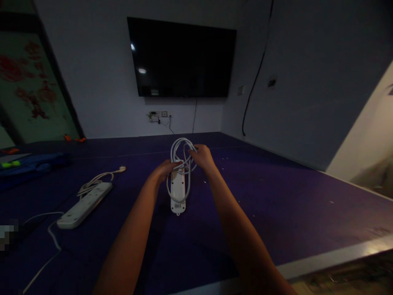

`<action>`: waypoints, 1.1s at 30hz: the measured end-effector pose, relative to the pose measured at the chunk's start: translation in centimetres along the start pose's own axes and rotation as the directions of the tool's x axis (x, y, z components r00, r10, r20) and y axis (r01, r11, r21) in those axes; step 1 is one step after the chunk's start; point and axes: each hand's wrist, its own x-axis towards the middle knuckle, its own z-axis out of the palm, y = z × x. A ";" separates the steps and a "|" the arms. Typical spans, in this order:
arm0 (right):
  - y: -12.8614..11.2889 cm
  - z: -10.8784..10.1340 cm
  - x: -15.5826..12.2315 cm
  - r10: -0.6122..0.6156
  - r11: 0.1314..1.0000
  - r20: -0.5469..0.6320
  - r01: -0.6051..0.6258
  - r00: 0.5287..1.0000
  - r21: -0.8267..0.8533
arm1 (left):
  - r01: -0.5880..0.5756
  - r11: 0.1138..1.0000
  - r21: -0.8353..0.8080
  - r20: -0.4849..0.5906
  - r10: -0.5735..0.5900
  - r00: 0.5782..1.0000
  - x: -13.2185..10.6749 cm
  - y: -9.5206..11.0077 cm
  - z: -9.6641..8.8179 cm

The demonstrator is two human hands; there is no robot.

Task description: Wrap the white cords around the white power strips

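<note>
A white power strip is held up in front of me, its underside with screw holes and a label facing my view. Its pale cord is looped in several coils at the top and hangs down over the strip. My left hand grips the upper left edge of the strip, thumb across the coils. My right hand pinches the coiled cord at its upper right. The fingers behind the strip and coils are partly hidden.
Another white power strip lies on the purple surface to the left, its cord bundled beside a plug. Blue cloth lies farther left. A television hangs on the wall above sockets. Small white scraps dot the surface.
</note>
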 end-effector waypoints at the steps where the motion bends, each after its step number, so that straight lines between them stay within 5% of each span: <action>1: 0.0 0.0 0.0 -0.001 1.000 -0.006 0.001 1.000 -0.001 | -0.003 1.000 -0.004 0.003 0.003 1.000 0.1 -0.1 0.0; 15: -0.7 -1.6 0.2 -0.060 0.979 -0.140 0.086 0.988 0.185 | 0.120 0.992 -0.046 0.080 -0.117 0.990 0.6 0.0 -1.2; 22: 0.0 -3.2 0.8 -0.064 0.929 -0.171 0.121 0.983 0.349 | 0.164 0.982 -0.095 -0.010 -0.165 0.986 0.0 0.3 -1.3; 29: -1.1 -4.9 0.3 -0.047 0.864 -0.129 0.105 0.991 0.493 | 0.148 0.988 -0.050 -0.035 -0.150 0.988 0.1 0.1 -1.5; 33: -2.0 -5.5 -0.1 -0.069 0.849 -0.124 0.123 0.990 0.513 | 0.000 1.000 -0.005 -0.128 -0.001 0.992 -0.2 1.2 -1.2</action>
